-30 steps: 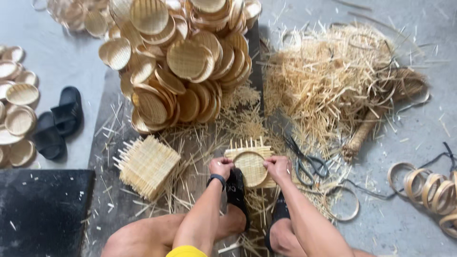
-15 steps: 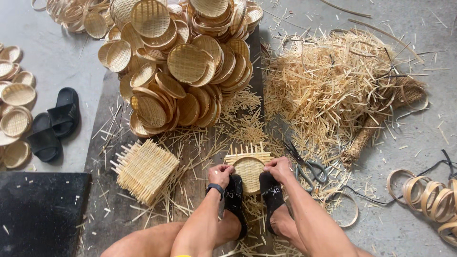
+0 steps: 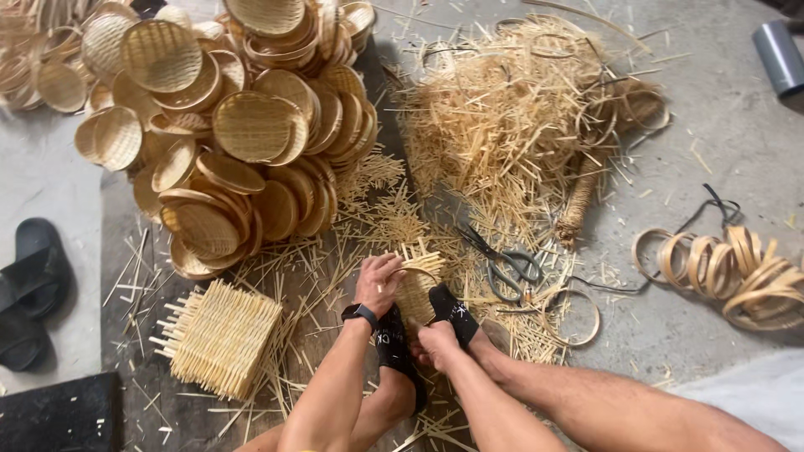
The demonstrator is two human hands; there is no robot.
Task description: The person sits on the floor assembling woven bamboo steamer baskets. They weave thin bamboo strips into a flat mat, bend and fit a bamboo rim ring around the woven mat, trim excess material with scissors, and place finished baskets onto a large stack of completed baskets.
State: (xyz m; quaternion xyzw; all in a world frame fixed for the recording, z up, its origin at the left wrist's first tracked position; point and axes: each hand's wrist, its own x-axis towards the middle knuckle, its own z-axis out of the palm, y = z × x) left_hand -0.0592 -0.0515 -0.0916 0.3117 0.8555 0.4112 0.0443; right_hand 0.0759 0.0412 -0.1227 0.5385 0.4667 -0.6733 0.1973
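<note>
One more basket in the making, a big heap already woven.
Your left hand (image 3: 378,283) grips the basket's (image 3: 416,289) rim, your right hand (image 3: 437,341) curls under it, held between your feet; finished baskets (image 3: 243,125) pile beyond, mats (image 3: 219,336) wait.

Around you on the floor (image 3: 737,109) lie a heap of finished round woven trays (image 3: 243,125), a stack of square woven mats (image 3: 219,336), loose bamboo offcuts (image 3: 511,117), scissors (image 3: 502,261), coiled bamboo hoops (image 3: 729,268) and black sandals (image 3: 29,293).
</note>
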